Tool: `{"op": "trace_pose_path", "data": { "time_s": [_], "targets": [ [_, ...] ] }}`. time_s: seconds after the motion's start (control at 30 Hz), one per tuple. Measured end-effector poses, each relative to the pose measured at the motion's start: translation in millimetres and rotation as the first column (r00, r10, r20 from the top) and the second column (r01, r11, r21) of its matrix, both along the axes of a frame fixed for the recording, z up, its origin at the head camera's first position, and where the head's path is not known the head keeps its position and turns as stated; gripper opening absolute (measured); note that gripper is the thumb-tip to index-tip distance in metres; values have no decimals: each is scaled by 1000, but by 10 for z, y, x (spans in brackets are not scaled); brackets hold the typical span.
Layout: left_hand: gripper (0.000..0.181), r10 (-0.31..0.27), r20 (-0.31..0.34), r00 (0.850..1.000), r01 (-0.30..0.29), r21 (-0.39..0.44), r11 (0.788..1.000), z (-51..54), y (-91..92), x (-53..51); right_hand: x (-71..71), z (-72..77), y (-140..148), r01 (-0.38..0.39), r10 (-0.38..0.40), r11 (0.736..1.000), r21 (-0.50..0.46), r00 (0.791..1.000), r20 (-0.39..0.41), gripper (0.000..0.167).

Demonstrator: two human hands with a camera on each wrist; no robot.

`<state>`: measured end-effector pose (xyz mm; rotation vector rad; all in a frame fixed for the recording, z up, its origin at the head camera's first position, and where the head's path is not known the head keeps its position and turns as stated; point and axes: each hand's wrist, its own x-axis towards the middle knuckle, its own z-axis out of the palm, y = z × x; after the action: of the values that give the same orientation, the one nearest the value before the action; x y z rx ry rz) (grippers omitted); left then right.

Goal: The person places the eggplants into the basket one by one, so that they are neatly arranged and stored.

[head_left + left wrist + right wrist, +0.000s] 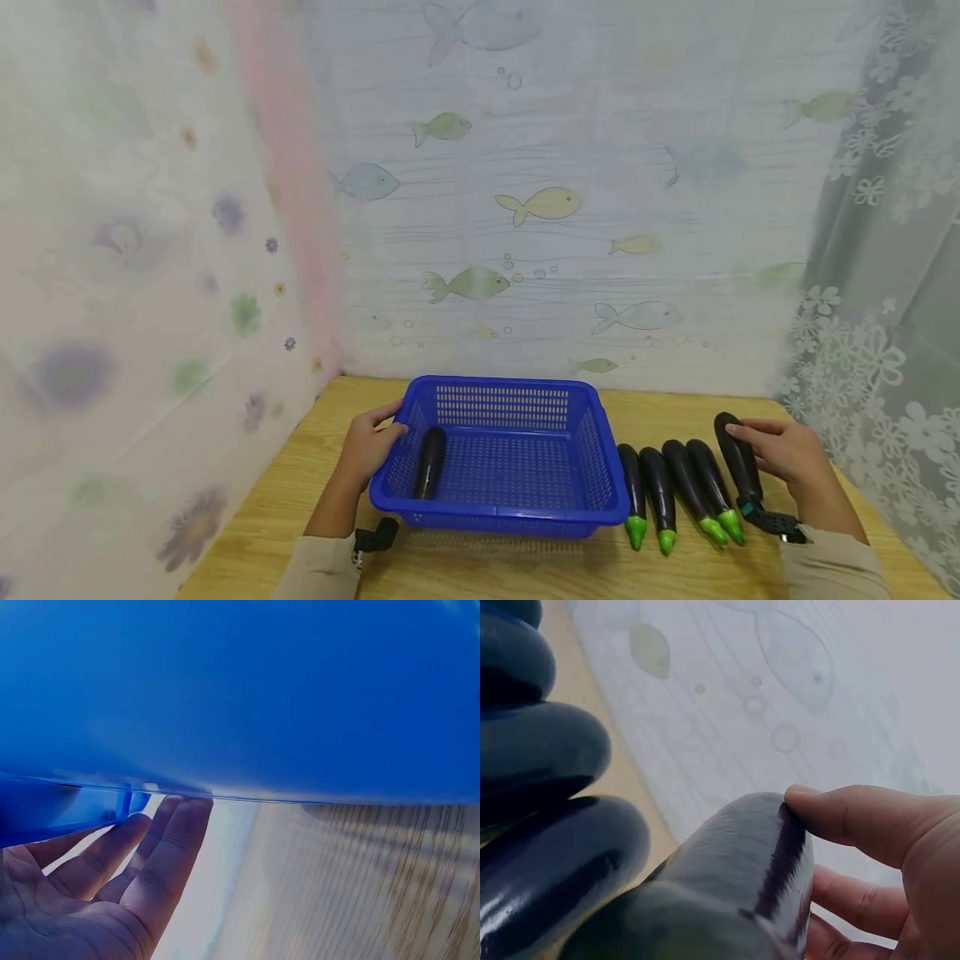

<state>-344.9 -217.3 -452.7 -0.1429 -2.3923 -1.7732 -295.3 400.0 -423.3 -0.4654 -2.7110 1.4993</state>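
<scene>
A blue plastic basket (495,515) stands on the wooden table, with one dark eggplant (431,463) lying inside along its left wall. At the basket's left rim, my left hand (369,446) holds on with the thumb over the edge. The left wrist view shows its fingers (169,855) against the outside of the basket. Far to the right, my right hand (787,454) pinches the rounded end of another eggplant (738,458) between thumb and fingers. The right wrist view shows that held eggplant (735,855) close up; its stem end is hidden in the head view.
Several eggplants (660,492) with green stems lie side by side between the basket and my right hand. A fish-patterned curtain (555,275) hangs behind the table (525,575), and a flowered sheet (187,333) hangs on the left. Lacy fabric (877,358) borders the right side.
</scene>
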Motion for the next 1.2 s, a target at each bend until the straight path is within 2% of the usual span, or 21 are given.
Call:
{"op": "trace_pose_path", "data": {
  "time_s": [0.3, 0.63, 0.93, 1.2],
  "targets": [
    [55, 7, 0, 1000, -7, -8, 1000, 15, 6, -5, -1, 88, -107, -25, 24, 1000, -9, 998, -54, 92],
    [55, -2, -6, 1000, 2, -21, 1000, 4, -5, -15, -27, 148, -196, -57, 52, 998, -27, 986, -160, 85],
    [55, -3, 0, 1000, 3, -14, 1000, 13, 3, -8, -30, 280, -285, -77, 66, 995, -63, 984, -168, 86],
    [54, 4, -1, 1000, -4, -16, 1000, 19, 9, 1, -95, 437, -448, -100, 85, 993, -62, 976, -201, 84]
  ]
}}
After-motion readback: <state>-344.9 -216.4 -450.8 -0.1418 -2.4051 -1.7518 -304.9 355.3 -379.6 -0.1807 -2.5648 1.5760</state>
